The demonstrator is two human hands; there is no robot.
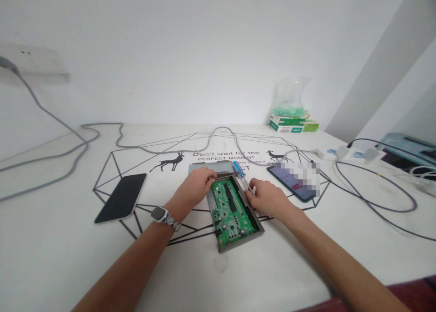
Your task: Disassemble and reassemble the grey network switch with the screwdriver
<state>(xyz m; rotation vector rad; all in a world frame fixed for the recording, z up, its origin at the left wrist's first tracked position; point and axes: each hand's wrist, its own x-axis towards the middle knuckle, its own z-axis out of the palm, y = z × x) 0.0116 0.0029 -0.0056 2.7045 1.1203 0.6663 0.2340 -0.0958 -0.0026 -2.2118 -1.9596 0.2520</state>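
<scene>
A green circuit board [233,210] sits in an open grey metal case [241,245] on the table. My left hand [197,184], with a watch on the wrist, has its fingers curled at the case's far left corner. Beside the right wall of the case, my right hand [267,196] is closed, with thumb and forefinger around the shaft end of a screwdriver [239,169]. Its clear blue handle points away from me, near the far right corner of the case. A flat grey metal cover [195,168] lies just behind the case, partly hidden by my left hand.
A dark phone [121,197] lies to the left, and a phone with its screen lit [289,181] to the right. Grey cable [163,150] winds across the back. White plugs [345,154] with black cable are at right. Green-and-white boxes [287,123] carry a plastic bag [291,96].
</scene>
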